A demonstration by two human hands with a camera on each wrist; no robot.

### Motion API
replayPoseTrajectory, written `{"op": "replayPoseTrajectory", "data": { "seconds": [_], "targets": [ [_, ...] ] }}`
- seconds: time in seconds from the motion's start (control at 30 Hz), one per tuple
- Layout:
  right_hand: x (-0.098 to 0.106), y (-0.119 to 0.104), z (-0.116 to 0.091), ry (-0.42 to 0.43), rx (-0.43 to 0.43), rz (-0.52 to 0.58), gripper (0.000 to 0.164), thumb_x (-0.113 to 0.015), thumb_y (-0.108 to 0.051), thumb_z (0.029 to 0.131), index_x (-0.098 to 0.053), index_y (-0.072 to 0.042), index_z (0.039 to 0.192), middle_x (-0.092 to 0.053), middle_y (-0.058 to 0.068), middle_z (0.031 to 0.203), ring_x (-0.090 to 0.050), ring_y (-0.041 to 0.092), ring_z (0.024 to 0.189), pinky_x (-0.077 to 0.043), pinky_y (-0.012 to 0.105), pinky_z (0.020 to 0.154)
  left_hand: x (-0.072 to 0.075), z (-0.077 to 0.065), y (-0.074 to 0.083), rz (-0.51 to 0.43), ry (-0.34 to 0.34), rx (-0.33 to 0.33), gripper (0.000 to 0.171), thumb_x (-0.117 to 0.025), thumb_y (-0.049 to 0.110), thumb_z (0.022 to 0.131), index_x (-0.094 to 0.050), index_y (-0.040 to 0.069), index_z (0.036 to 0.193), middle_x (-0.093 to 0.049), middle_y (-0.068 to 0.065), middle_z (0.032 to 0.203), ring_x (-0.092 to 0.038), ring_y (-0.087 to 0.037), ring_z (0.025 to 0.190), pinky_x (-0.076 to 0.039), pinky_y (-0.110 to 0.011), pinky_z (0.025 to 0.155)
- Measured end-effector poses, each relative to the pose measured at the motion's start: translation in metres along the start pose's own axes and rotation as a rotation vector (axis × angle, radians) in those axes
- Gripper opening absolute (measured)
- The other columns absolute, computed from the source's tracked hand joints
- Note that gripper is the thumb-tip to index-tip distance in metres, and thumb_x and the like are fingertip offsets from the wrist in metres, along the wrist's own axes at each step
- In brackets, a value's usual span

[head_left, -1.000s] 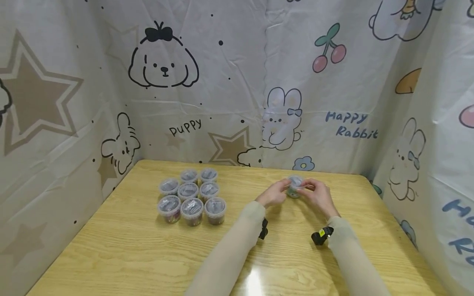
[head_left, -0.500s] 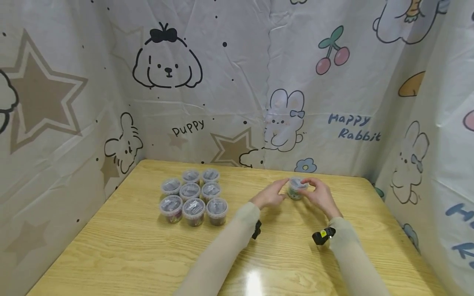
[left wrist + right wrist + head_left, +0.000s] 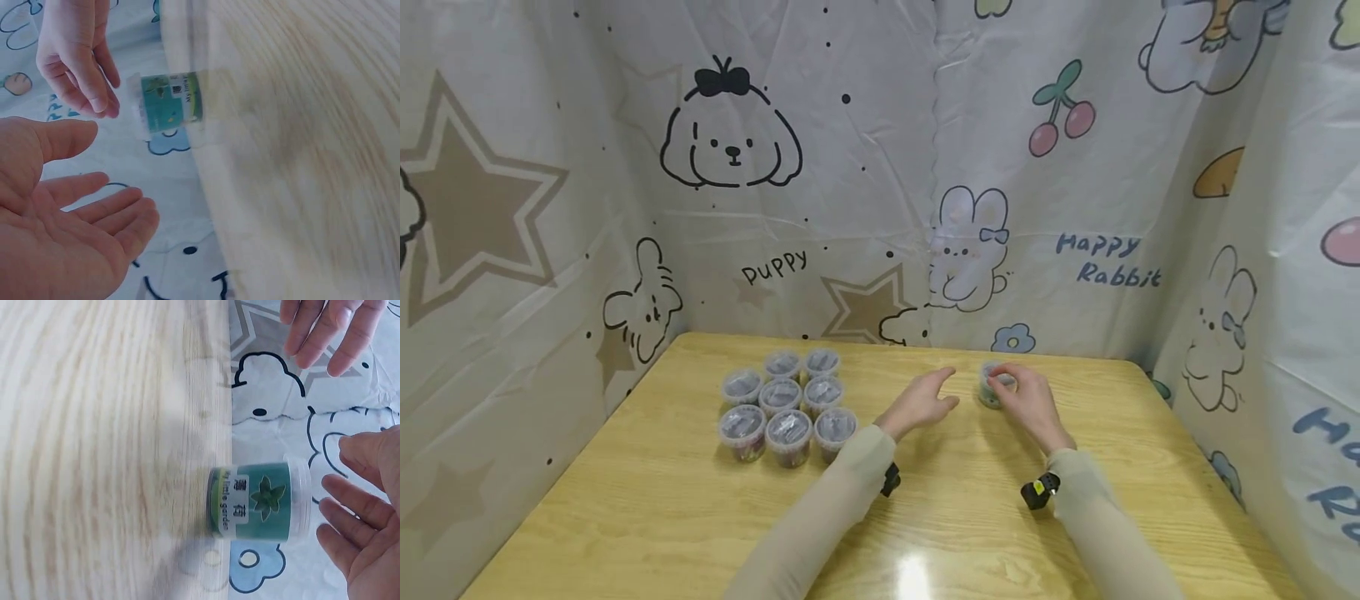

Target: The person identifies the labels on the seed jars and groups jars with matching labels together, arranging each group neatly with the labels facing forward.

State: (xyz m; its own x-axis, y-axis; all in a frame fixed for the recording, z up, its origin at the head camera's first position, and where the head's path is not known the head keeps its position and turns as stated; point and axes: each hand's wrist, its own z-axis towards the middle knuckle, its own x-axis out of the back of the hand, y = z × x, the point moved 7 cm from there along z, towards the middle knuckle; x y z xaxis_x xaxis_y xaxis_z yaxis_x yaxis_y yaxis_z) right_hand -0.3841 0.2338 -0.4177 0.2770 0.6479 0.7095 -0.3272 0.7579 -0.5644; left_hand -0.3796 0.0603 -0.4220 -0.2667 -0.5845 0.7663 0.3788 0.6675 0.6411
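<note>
A small lidded planting cup [image 3: 988,393] stands upright on the table toward the back right. Its green label with a leaf picture and "My little garden" shows on the cup [image 3: 257,501] in the right wrist view. My right hand [image 3: 1028,406] hovers at the lid, fingers loosely bent, and a gap separates the hand [image 3: 369,515] from the lid in the right wrist view. Left of the cup, my left hand [image 3: 919,404] is held in the air with nothing in it. Its fingers and thumb are spread in the left wrist view, palm showing [image 3: 69,244].
Several similar lidded cups [image 3: 780,393] stand grouped in rows on the left of the wooden table [image 3: 625,500]. A printed cloth [image 3: 865,167] hangs along the back and both sides. Black wrist cameras [image 3: 1040,492] sit on the sleeves.
Both hands were at the cup's lid a second ago. My left hand has drawn away to the left, and my right hand's fingers have come off the cup, which stays in place.
</note>
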Motion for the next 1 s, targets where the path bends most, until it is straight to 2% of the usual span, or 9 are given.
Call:
{"op": "replayPoseTrajectory", "data": {
  "seconds": [0.23, 0.43, 0.6, 0.8, 1.0],
  "targets": [
    [-0.013, -0.018, -0.003, -0.032, 0.091, 0.071, 0.019, -0.066, -0.013, 0.094, -0.070, -0.002, 0.109, -0.068, 0.017, 0.115, -0.065, 0.037, 0.107, -0.054, 0.053, 0.090, 0.017, -0.015, -0.005, 0.004, 0.031, 0.037, 0.056, -0.055, 0.026, 0.101, -0.037, 0.007, 0.150, -0.043, -0.011, 0.152, -0.043, -0.029, 0.139, -0.036, -0.044, 0.115],
    [-0.019, -0.030, 0.000, -0.041, 0.137, 0.033, 0.018, -0.069, -0.016, 0.092, -0.071, -0.007, 0.107, -0.070, 0.012, 0.113, -0.062, 0.033, 0.111, -0.047, 0.053, 0.098, 0.032, -0.022, -0.014, 0.008, 0.108, 0.076, 0.053, -0.057, 0.030, 0.100, -0.044, 0.009, 0.147, -0.052, -0.011, 0.145, -0.052, -0.029, 0.130, -0.045, -0.045, 0.107],
    [-0.028, -0.042, 0.001, -0.086, 0.179, 0.040, 0.019, -0.068, -0.016, 0.093, -0.072, -0.006, 0.108, -0.072, 0.011, 0.111, -0.064, 0.031, 0.107, -0.051, 0.050, 0.094, 0.051, -0.030, -0.027, -0.037, 0.158, 0.103, 0.050, -0.059, 0.032, 0.099, -0.050, 0.009, 0.142, -0.058, -0.013, 0.138, -0.056, -0.031, 0.125, -0.047, -0.048, 0.103],
    [-0.044, -0.054, -0.001, -0.156, 0.176, 0.108, 0.019, -0.067, -0.016, 0.094, -0.070, -0.005, 0.110, -0.072, 0.010, 0.108, -0.069, 0.027, 0.100, -0.058, 0.043, 0.086, 0.077, -0.039, -0.039, -0.097, 0.190, 0.078, 0.039, -0.061, 0.024, 0.097, -0.060, 0.003, 0.130, -0.062, -0.016, 0.130, -0.059, -0.032, 0.120, -0.049, -0.047, 0.101],
    [-0.062, -0.070, -0.004, -0.267, 0.182, 0.150, 0.015, -0.066, -0.014, 0.094, -0.072, -0.008, 0.107, -0.073, 0.007, 0.107, -0.070, 0.020, 0.096, -0.059, 0.033, 0.083, 0.090, -0.048, -0.048, -0.102, 0.181, 0.058, 0.030, -0.063, 0.019, 0.096, -0.067, 0.000, 0.118, -0.069, -0.015, 0.118, -0.065, -0.029, 0.108, -0.053, -0.043, 0.094]
  ]
}}
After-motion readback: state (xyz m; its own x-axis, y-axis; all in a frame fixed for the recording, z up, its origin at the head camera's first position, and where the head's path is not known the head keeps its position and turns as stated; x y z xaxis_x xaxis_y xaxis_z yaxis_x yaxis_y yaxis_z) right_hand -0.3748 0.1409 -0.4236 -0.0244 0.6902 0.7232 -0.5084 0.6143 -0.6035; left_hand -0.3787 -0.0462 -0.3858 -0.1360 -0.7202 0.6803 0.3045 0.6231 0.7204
